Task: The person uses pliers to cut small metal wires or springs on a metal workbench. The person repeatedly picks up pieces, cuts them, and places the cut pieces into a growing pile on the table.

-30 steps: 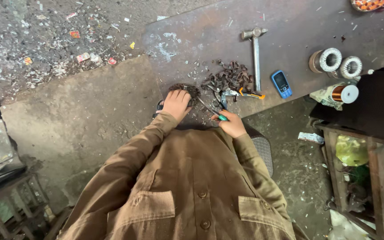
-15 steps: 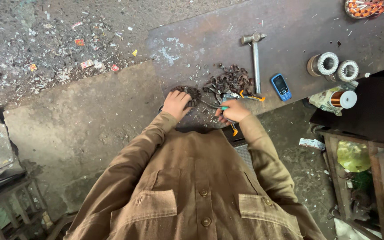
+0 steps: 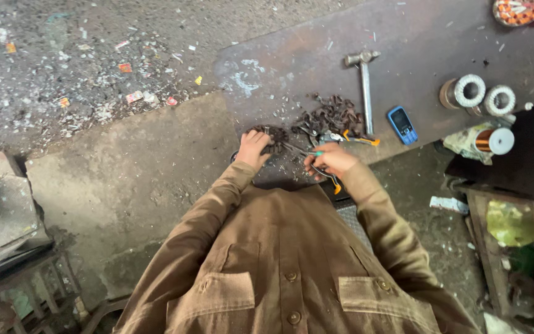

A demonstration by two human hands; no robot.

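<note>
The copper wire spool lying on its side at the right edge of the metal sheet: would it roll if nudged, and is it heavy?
The copper wire spool lies on its side with round flanges, so a nudge would probably roll it. It looks densely wound, so likely heavy for its size. The crumpled wrapper beside it may check a leftward roll.

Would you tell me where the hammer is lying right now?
The hammer lies on the dark metal sheet, right of the scrap pile and left of the blue phone.

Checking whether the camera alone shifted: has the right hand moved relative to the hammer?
Yes, slightly. The right hand, gripping pliers, drew toward the body, away from the hammer and blue phone.
</note>
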